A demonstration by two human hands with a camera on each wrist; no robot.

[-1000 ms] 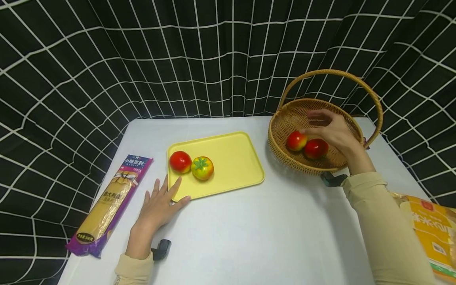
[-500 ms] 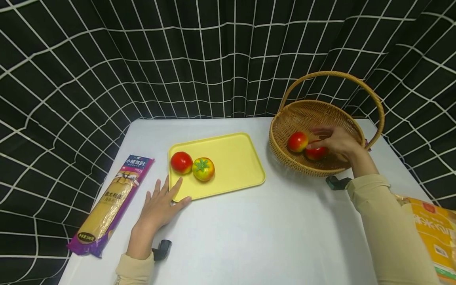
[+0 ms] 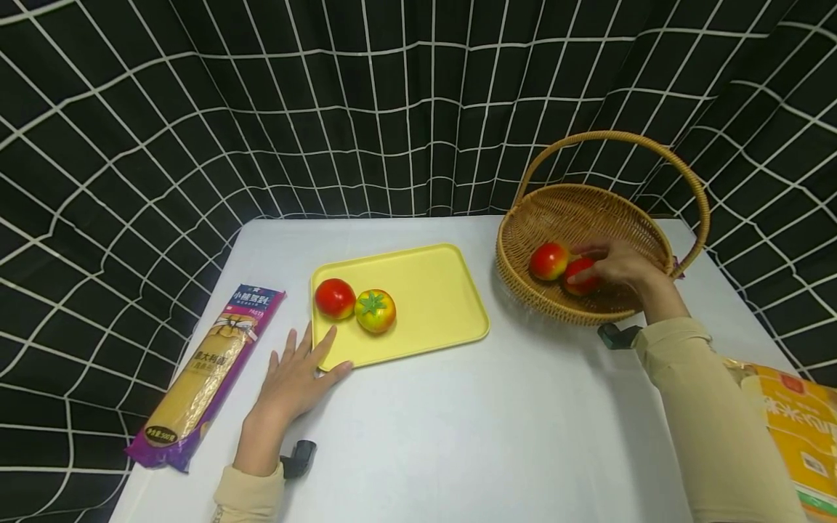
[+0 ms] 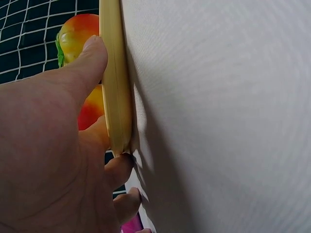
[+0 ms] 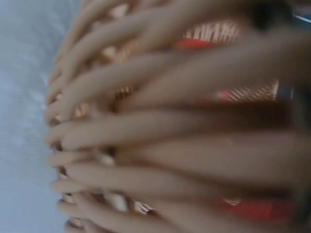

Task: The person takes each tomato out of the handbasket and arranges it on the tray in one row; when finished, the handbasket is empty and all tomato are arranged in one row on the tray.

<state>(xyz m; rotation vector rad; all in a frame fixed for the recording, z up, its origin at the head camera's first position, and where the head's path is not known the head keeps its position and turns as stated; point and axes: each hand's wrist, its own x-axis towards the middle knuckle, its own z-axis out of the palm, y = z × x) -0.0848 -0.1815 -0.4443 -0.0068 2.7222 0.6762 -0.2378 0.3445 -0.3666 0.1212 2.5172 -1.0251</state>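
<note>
My right hand (image 3: 624, 263) reaches into a wicker basket (image 3: 532, 296) and grips a round red fruit (image 3: 580, 279), thumb and fingers around it. A red-yellow fruit (image 3: 548, 261) lies beside it in the basket. In the right wrist view the blurred basket weave (image 5: 121, 128) covers most of the picture and hides the hand. My left hand (image 3: 294, 381) lies with spread fingers at the near left corner of a yellow tray (image 3: 431, 290), its thumb and index finger on the rim. The tray bears a red fruit (image 3: 335, 298) and a red-yellow tomato with a green calyx (image 3: 375, 311).
A long pasta packet (image 3: 209, 370) lies left of the tray. An orange-yellow bag (image 3: 801, 428) sits at the right edge, beside my right sleeve. The basket's tall handle (image 3: 615, 136) arches above it. A black curtain with white grid lines (image 3: 366, 109) hangs behind the white table (image 3: 458, 436).
My right hand has gone down into the basket, from above the fruits onto the right-hand red one, and has closed around it. My left hand has stayed at the tray corner.
</note>
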